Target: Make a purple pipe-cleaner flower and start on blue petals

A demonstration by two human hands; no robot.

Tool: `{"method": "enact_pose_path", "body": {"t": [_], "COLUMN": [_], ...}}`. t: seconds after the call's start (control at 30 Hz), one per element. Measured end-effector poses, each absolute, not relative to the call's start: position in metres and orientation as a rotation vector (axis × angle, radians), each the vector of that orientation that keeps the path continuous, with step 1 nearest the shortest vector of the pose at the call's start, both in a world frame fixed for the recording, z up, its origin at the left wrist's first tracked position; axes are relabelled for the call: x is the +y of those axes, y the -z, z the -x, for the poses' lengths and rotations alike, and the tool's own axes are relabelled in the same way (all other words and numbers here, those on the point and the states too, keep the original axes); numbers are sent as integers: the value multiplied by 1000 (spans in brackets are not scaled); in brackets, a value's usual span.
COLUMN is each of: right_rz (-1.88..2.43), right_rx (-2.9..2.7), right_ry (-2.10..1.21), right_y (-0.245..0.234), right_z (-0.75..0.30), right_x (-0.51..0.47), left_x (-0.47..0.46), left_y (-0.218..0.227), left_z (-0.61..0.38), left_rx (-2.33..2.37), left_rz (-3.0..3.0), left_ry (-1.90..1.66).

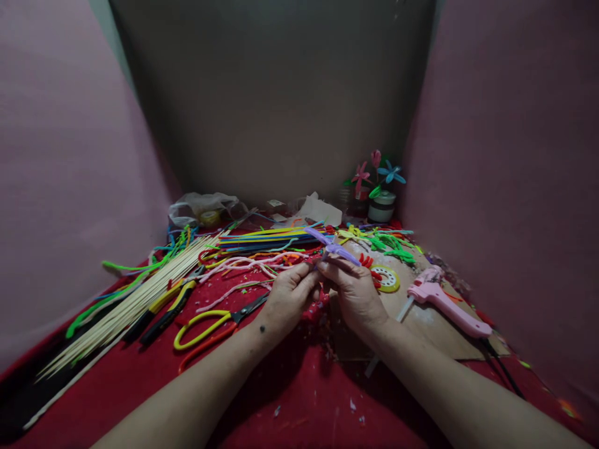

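Some fuzzy purp. petals [345, 252] | R hand [356, 296] pinching | L hand [287, 293] adj.

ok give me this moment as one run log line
left hand: against right, grip unclear | right hand: holding purple fuzzy piece | left side: scissors, pliers | right side: pink glue gun on cardboard

scissors [238, 316], pliers [181, 298], cardboard [421, 337] and seemingly scraps [352, 405] lie on red cloth [290, 386].

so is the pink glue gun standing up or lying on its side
On its side: the glue gun lies flat, handle stretched along the cardboard.
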State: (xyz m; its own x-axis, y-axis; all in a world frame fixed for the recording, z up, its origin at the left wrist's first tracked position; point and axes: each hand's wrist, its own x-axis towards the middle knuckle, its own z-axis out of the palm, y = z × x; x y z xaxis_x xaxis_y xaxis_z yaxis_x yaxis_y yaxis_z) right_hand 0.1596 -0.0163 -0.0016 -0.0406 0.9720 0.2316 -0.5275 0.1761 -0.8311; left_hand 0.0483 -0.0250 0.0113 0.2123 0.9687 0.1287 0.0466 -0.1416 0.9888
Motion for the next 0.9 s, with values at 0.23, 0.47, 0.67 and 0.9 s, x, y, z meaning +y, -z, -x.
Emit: {"method": "enact_pose_path", "body": {"t": [0.23,0.47,0.67,0.9], "right_rz": [583,581,538,534], "right_rx": [-1022,-1071,-1065,-988], "right_ry": [-1387,-1372,-1399,-1460], "right_y": [6,9,8,7], "right_z": [-160,-160,-161,-161], "right_x": [-15,-12,-10,-9], "left_x": [-20,-16,-15,-13], "left_y": [-6,-5,-7,-2], "left_z": [-43,-38,-36,-34], "left_rx": [884,680,599,574], "left_rz": [-1315,-1132,-1067,-1043], "left_ry": [-1019,-955,-920,-877]}}
